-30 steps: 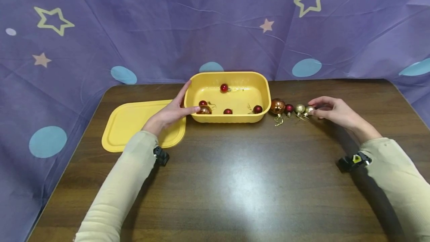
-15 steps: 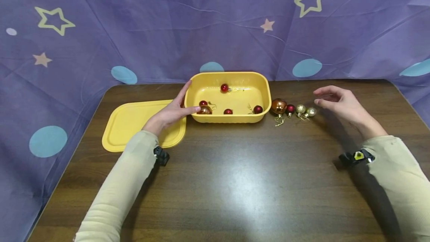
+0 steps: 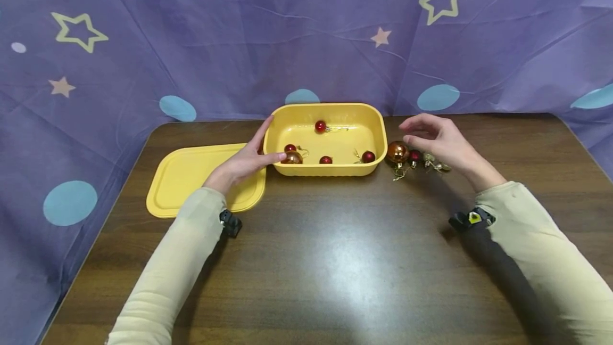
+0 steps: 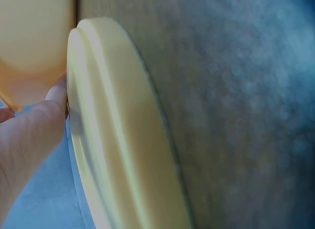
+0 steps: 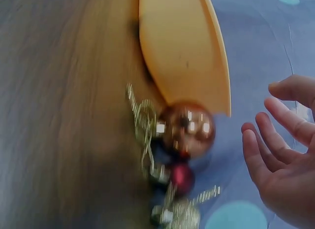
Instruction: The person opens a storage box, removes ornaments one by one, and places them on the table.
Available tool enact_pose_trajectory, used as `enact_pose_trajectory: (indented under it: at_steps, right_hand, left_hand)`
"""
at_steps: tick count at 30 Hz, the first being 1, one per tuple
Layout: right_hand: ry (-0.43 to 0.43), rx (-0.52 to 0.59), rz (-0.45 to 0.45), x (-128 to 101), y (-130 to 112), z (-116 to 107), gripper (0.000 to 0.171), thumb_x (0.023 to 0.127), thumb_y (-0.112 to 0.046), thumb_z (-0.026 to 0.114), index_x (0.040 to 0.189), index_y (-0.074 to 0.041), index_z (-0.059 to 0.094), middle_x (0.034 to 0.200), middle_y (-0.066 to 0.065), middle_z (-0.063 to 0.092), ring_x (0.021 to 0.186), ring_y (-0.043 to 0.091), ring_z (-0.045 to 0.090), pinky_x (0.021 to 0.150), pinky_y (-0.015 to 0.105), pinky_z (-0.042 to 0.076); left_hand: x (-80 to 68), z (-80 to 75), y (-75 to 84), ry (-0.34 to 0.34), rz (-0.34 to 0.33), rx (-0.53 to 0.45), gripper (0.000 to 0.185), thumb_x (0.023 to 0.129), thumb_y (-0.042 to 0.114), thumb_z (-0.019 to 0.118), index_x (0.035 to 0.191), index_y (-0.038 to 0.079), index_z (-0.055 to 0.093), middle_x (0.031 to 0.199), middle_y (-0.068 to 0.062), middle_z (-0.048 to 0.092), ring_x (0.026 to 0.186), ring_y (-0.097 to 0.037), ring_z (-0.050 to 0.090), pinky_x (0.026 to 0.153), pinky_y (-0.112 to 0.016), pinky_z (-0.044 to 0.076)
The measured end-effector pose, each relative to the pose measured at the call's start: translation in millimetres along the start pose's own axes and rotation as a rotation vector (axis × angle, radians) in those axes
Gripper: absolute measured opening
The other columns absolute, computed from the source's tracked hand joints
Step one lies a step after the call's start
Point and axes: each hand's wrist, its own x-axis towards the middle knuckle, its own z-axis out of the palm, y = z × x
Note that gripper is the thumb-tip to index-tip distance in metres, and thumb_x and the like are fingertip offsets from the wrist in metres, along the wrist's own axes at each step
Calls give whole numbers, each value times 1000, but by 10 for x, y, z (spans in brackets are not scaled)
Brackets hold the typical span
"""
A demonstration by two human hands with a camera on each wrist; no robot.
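A yellow plastic box [image 3: 330,170] stands at the back of the table, with several small red baubles and a copper bauble [image 3: 293,158] inside. My left hand [image 3: 241,165] grips its left end, thumb over the front corner and fingers along the side. Against the box's right end a row of Christmas baubles begins: a large copper bauble [image 3: 398,152], then a dark red bauble [image 3: 414,156] and gold baubles [image 3: 428,159], all with gold strings. Above this row hovers my right hand [image 3: 442,141], fingers relaxed and apart, holding nothing; it partly covers the gold ones.
The yellow lid [image 3: 179,182] lies flat to the left of the box, partly under the left forearm. A purple cloth with stars [image 3: 306,31] hangs right behind the table's back edge. Brown wooden tabletop [image 3: 297,260] stretches in front.
My right hand has let go of the end gold bauble, lifted off, then swung left over the row toward the large copper bauble. The left hand stays on the box.
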Motion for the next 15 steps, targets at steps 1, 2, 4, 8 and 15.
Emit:
enact_pose_trajectory:
  at_steps: [1,2,4,8,15]
  right_hand:
    - [-11,9,-16,27,-27,39,29,91,-6,65,117,6,61,110,7,66,95,6,63,77,17,50]
    - [-24,18,-28,54,-51,78,30,91,-6,65,118,6,60,110,11,66,94,7,63,75,18,51]
    - [-42,36,-46,114,-90,165,30,91,-6,64,118,7,60,111,18,65,92,8,63,70,19,51]
    - [-71,65,-71,238,-153,359,27,91,-3,64,115,8,61,111,20,64,98,20,63,74,20,51]
    - [-171,111,-97,427,-247,701,25,90,-1,63,113,10,60,113,25,60,110,38,57,84,23,50]
  left_hand:
    - [-1,-1,1,0,-2,3,95,93,5,64,154,41,1,160,3,-10,142,-23,19,112,-36,24]
    - [-2,-1,3,-1,-4,2,95,93,5,64,154,41,1,161,2,-10,142,-23,19,112,-36,24]
    - [-3,-1,8,-3,-7,-2,95,93,5,64,154,42,1,161,1,-10,142,-24,20,112,-37,26]
    - [-1,6,16,-5,-7,-18,96,92,4,64,154,42,1,161,0,-9,142,-24,20,111,-37,27]
    - [5,8,1,1,-7,-28,97,91,2,64,154,41,2,161,-3,-7,141,-26,21,111,-38,27]
